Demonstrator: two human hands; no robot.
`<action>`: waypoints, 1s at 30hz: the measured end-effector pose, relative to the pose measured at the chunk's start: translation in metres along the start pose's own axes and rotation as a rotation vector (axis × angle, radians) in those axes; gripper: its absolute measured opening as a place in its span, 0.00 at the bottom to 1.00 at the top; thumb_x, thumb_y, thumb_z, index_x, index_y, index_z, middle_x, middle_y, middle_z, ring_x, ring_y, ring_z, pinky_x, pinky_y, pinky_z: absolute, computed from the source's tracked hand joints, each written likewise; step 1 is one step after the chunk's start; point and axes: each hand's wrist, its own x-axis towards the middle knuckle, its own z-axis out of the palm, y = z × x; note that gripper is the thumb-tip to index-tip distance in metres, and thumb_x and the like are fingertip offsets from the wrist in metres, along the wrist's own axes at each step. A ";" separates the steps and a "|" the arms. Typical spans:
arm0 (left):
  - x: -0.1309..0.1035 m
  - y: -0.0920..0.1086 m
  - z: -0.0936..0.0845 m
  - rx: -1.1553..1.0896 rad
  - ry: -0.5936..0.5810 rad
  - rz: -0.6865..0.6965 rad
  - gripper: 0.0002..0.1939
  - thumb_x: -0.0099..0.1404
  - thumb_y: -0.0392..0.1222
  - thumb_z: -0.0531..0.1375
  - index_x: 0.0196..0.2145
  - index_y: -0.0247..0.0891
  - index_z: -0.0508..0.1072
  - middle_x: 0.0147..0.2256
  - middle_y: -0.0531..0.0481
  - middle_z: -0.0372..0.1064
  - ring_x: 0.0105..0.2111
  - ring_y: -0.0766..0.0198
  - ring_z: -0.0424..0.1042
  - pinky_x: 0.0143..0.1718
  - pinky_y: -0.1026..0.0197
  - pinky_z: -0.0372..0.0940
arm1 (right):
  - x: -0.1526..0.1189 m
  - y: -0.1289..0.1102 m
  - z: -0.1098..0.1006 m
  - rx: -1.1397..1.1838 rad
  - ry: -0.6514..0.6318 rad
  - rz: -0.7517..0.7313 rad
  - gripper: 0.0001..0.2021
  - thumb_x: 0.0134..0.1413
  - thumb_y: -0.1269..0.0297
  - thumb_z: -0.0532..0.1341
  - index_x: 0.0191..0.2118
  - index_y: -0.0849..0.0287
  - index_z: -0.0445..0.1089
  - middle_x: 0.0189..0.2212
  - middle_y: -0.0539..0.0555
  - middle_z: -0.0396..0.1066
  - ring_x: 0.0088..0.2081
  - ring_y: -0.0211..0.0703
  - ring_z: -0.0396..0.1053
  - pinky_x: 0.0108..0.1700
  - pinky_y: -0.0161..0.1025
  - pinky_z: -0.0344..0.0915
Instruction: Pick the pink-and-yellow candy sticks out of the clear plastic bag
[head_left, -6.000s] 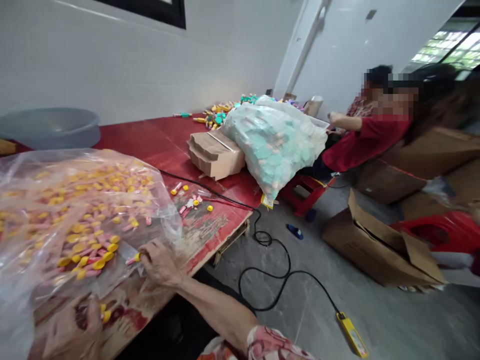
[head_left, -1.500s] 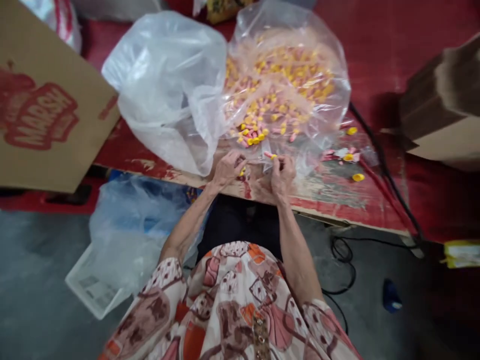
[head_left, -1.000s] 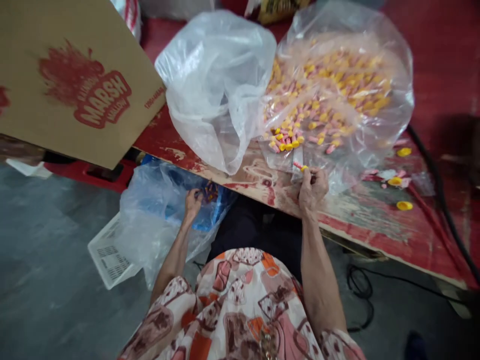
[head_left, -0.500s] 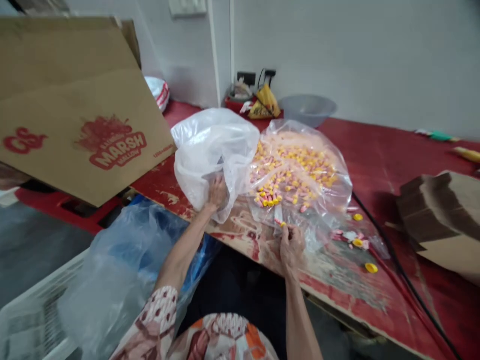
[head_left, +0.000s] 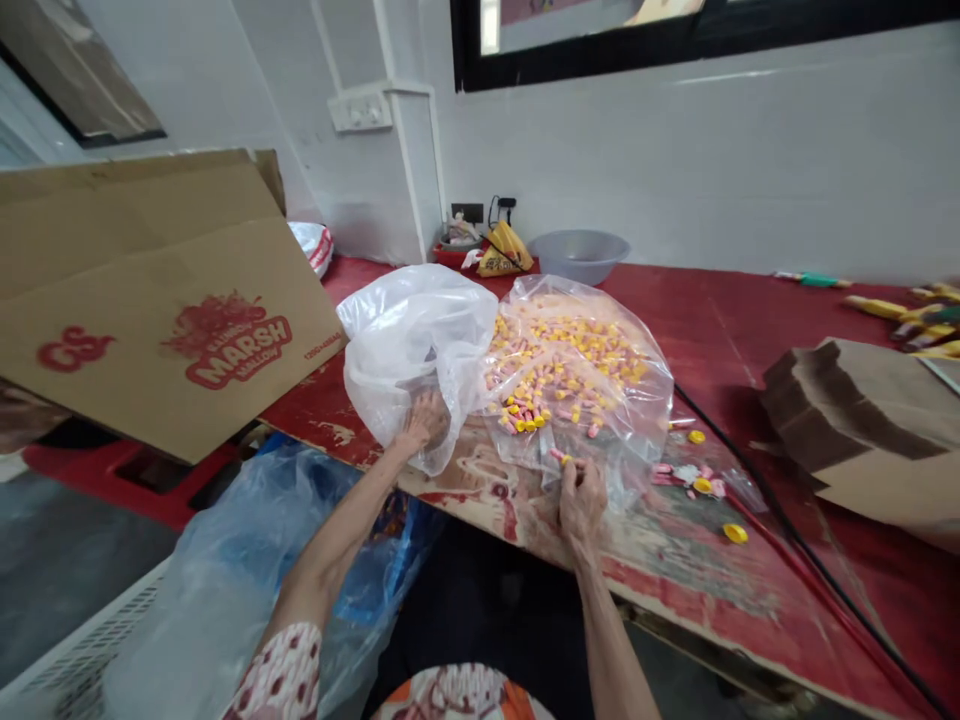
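Note:
My left hand (head_left: 426, 418) reaches into the mouth of a white translucent plastic bag (head_left: 409, 335). Its fingers look stretched out and apart, though the tips are partly hidden; nothing shows in them. To the right, my right hand (head_left: 583, 495) is closed in a pinch on a small pink-and-yellow tube-shaped piece (head_left: 564, 458) just above the table edge. Behind it lies a clear plastic bag (head_left: 637, 345) with a heap of similar pink-and-yellow pieces (head_left: 577, 350) in it; several sit near its front opening.
A cardboard carton (head_left: 150, 230) printed "MARSH MALLOW" tilts at the left. Clear plastic sheeting (head_left: 217, 580) hangs below the table. Yellow caps (head_left: 735, 533) and a black cable (head_left: 780, 520) lie right, beside folded cardboard (head_left: 862, 420). A grey basin (head_left: 581, 255) stands behind.
The view has tilted up, showing more wall and a window. My left hand stays in the white bag's mouth, and my right hand still pinches the small piece.

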 end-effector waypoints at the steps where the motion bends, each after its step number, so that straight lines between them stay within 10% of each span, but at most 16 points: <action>1: -0.002 -0.003 -0.001 -0.032 0.013 -0.024 0.16 0.65 0.33 0.64 0.50 0.38 0.73 0.50 0.35 0.76 0.54 0.41 0.76 0.55 0.45 0.73 | 0.001 -0.001 -0.001 0.008 0.022 0.004 0.21 0.71 0.41 0.52 0.36 0.50 0.69 0.36 0.60 0.76 0.41 0.57 0.73 0.47 0.52 0.70; 8: -0.017 -0.026 -0.010 -0.362 0.243 -0.231 0.19 0.72 0.46 0.68 0.54 0.40 0.67 0.48 0.42 0.75 0.45 0.54 0.76 0.47 0.54 0.73 | 0.001 -0.002 -0.003 -0.038 -0.103 -0.029 0.16 0.69 0.48 0.51 0.35 0.51 0.66 0.37 0.60 0.74 0.42 0.55 0.72 0.49 0.52 0.70; 14: -0.040 0.004 -0.021 -0.578 0.448 -0.106 0.19 0.74 0.49 0.66 0.58 0.42 0.70 0.44 0.50 0.72 0.40 0.61 0.71 0.45 0.61 0.71 | 0.002 -0.009 -0.002 0.064 -0.048 -0.021 0.16 0.72 0.47 0.54 0.39 0.52 0.69 0.41 0.58 0.75 0.42 0.51 0.71 0.48 0.48 0.70; 18: -0.053 0.049 -0.004 -0.631 0.333 0.212 0.19 0.74 0.52 0.69 0.57 0.43 0.74 0.39 0.52 0.71 0.35 0.61 0.71 0.42 0.61 0.70 | -0.004 -0.009 0.003 -0.005 -0.155 -0.021 0.16 0.72 0.49 0.51 0.36 0.51 0.66 0.38 0.58 0.74 0.42 0.52 0.71 0.49 0.49 0.69; 22: -0.046 0.087 0.036 -0.502 0.135 0.451 0.17 0.76 0.45 0.67 0.59 0.43 0.75 0.54 0.42 0.77 0.55 0.52 0.77 0.62 0.50 0.73 | -0.002 -0.004 0.000 -0.003 -0.135 -0.003 0.15 0.72 0.49 0.52 0.38 0.51 0.66 0.39 0.58 0.74 0.43 0.53 0.72 0.51 0.50 0.70; 30: -0.026 0.097 0.079 -0.296 -0.097 0.595 0.30 0.74 0.34 0.62 0.71 0.46 0.68 0.67 0.37 0.68 0.68 0.46 0.71 0.70 0.40 0.72 | 0.007 0.010 -0.021 -0.085 -0.112 -0.008 0.18 0.73 0.45 0.50 0.38 0.51 0.65 0.38 0.57 0.74 0.41 0.51 0.71 0.48 0.48 0.68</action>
